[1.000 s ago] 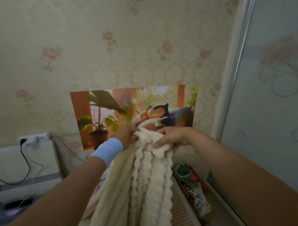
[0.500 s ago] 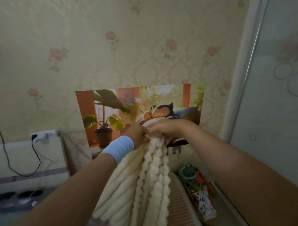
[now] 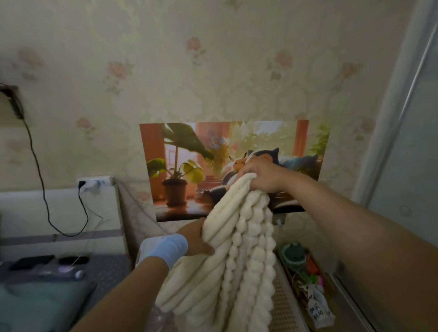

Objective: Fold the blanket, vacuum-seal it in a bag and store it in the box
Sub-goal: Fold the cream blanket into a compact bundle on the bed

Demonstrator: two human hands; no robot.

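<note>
Zero steps finished: right grip [image 3: 262, 178] pinches blanket [image 3: 236, 270] at one o'clock, left grip [image 3: 196, 239] seemingly spread against it; bagging, boxing remain

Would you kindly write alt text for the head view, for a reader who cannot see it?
The right hand grips the top of a cream ribbed blanket, which hangs down in folds; the left hand, with a pale blue wristband, touches its left edge lower down, fingers hidden behind it. Behind is floral wallpaper with a cartoon poster.
</note>
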